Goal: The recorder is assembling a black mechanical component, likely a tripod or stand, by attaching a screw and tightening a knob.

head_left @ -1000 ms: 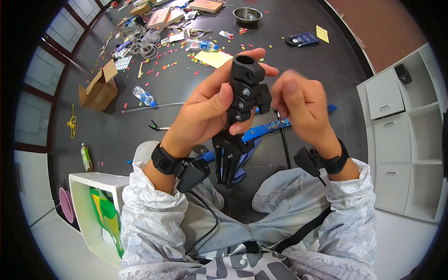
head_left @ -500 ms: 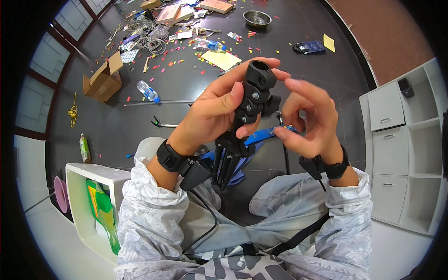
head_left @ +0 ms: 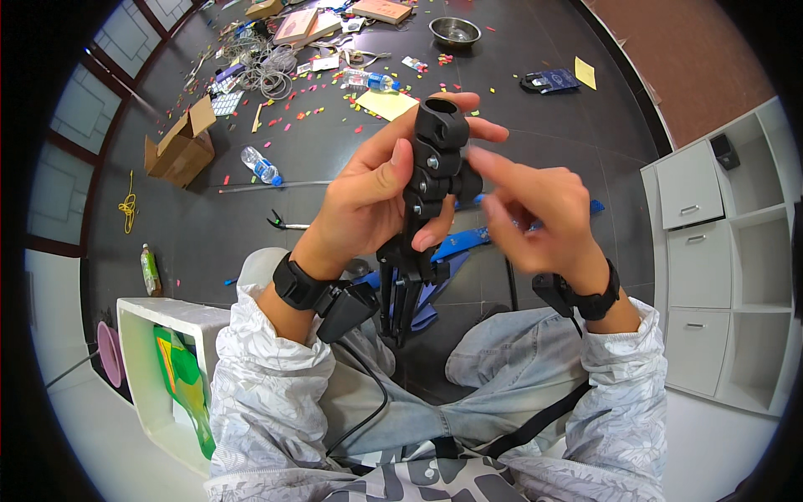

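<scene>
My left hand (head_left: 364,197) is closed around a black folded tripod (head_left: 424,197), keeping it upright with its hollow socket end up and its folded legs pointing down. The thumb lies along the near side, and fingers show behind and below. On the tripod's right side sticks out a black knob (head_left: 470,184). My right hand (head_left: 539,213) is right beside this knob, its index finger and thumb apart. The index tip is at the tripod's edge; whether it touches cannot be told. Slight motion blurs the right fingers. Each wrist wears a black strap with a device.
Below my hands lie blue fabric pieces (head_left: 460,243) on the dark floor. A white foam box (head_left: 171,309) stands at my left, white cabinets (head_left: 698,268) at my right. Farther off are a cardboard box (head_left: 180,151), bottles (head_left: 262,166), a metal bowl (head_left: 454,32) and tangled cables (head_left: 268,71).
My left hand and the tripod have shifted slightly left. My right hand has also moved left, its index finger now stretched toward the tripod's side near the knob.
</scene>
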